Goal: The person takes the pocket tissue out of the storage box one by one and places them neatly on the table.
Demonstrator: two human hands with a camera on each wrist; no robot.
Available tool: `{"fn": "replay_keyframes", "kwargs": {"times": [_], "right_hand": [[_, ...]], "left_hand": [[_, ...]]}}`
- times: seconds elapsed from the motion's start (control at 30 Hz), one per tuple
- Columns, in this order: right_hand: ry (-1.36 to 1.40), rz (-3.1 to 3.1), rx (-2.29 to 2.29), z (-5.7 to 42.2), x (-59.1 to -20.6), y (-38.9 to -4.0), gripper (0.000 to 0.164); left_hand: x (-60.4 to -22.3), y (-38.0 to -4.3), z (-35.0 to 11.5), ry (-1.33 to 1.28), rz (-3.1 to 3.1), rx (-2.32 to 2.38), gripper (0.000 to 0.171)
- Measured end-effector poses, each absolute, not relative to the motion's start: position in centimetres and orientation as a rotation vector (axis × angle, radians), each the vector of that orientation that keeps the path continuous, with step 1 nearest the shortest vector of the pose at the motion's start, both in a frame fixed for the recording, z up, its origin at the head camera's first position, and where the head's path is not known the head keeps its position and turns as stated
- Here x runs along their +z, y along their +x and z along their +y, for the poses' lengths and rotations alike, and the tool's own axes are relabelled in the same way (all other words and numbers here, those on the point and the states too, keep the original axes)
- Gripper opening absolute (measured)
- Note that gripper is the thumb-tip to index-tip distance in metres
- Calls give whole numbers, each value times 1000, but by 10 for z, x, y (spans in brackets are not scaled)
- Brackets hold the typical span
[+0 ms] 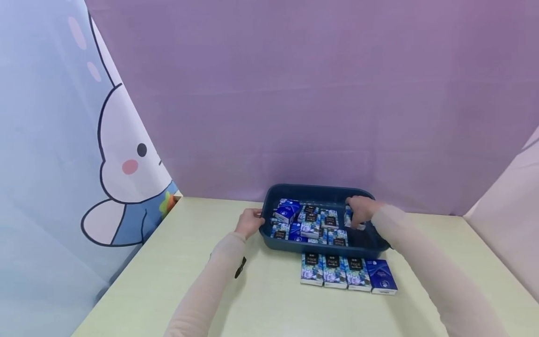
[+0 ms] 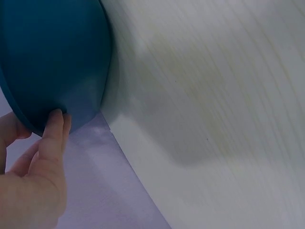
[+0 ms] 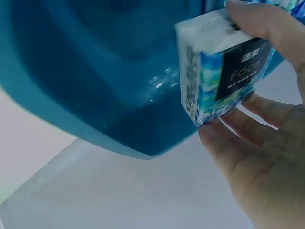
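Observation:
A dark blue plastic tub (image 1: 324, 249) stands on the table, holding several floral and plain blue tissue packs (image 1: 310, 225). My left hand (image 1: 249, 222) pinches the tub's left rim; in the left wrist view its thumb is over the edge and its fingers (image 2: 53, 131) lie against the outer wall. Inside the tub's right part, my right hand (image 1: 361, 208) holds one floral tissue pack (image 3: 238, 71) marked "Face". The right wrist view shows the thumb on one side of that pack and the fingers (image 3: 224, 143) on the other.
In front of the tub, a row of tissue packs lies side by side: floral ones (image 1: 334, 272) and a plain blue one (image 1: 382, 276) at the right end. A purple cloth (image 1: 316, 103) hangs right behind the tub. The pale table (image 1: 269, 299) extends to both sides.

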State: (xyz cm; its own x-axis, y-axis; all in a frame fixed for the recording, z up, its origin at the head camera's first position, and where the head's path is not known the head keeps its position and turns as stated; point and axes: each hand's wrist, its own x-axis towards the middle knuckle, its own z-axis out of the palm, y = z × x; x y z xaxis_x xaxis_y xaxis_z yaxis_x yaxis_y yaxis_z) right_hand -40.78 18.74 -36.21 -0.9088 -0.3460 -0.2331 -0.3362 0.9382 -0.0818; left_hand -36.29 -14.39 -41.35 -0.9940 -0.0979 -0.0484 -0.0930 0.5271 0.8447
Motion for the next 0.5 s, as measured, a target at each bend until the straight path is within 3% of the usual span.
{"fn": "replay_keyframes", "kwargs": {"times": [0.5], "right_hand": [[-638, 2825, -81, 193, -342, -361, 84]], "left_hand": [[-411, -363, -143, 135, -2754, -1476, 40]]}}
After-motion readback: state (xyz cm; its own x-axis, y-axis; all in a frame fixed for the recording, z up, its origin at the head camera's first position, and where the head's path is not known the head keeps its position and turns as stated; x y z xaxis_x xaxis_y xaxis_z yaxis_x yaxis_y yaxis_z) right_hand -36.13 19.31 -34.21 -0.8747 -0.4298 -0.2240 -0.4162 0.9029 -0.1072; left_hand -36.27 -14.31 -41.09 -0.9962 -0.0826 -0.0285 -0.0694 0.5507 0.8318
